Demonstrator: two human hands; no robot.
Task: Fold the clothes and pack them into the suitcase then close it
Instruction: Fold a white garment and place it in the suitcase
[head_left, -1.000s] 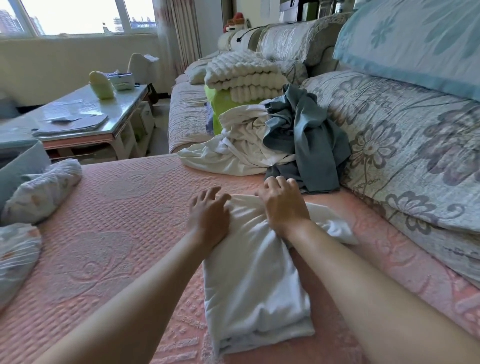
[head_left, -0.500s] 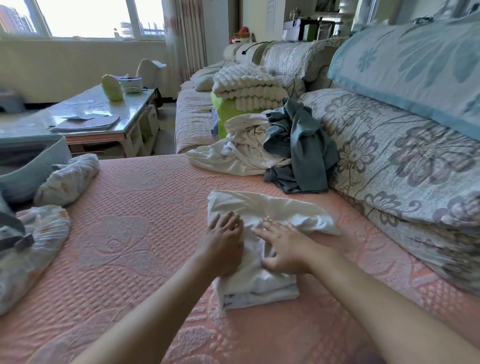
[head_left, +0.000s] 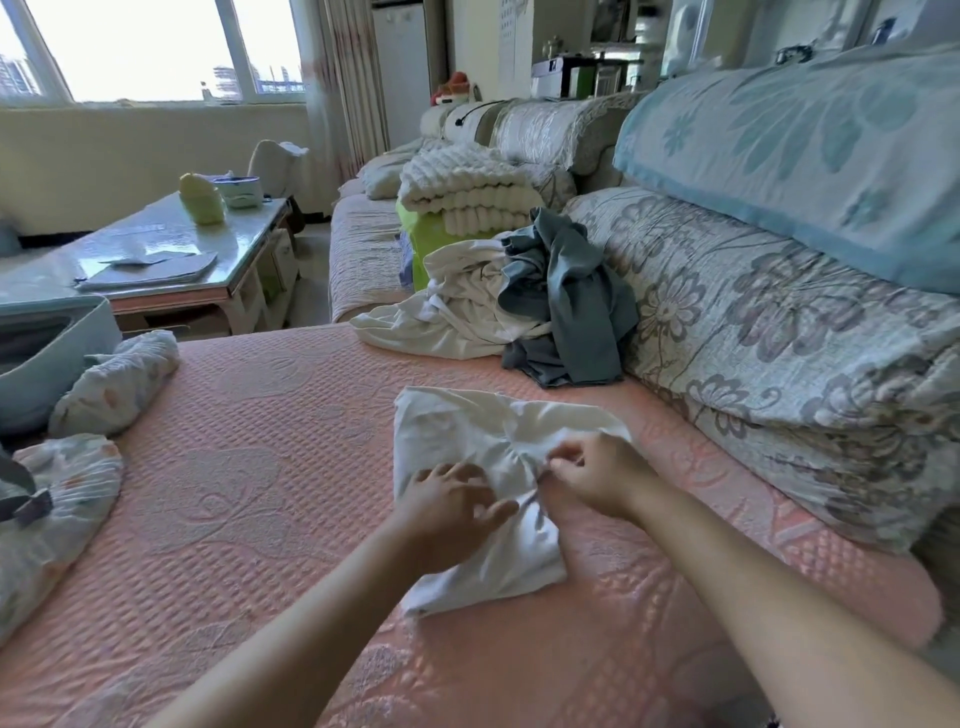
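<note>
A white garment, folded into a bundle, lies on the pink quilted sofa seat. My left hand rests on its near part with the fingers bent into the cloth. My right hand pinches a gathered fold at the bundle's middle. Behind it sits a pile of unfolded clothes: a white one and a grey-green one. The light blue suitcase stands open at the left edge. Two rolled floral garments lie beside it.
Floral back cushions line the right side, with a blue floral pillow on top. A cream ribbed blanket sits on a green box further along. A glass-topped coffee table with papers stands at the left.
The white garment has been rolled up from its long flat shape into a shorter bundle. Both hands slid back toward me along it, and my right hand now pinches a fold.
</note>
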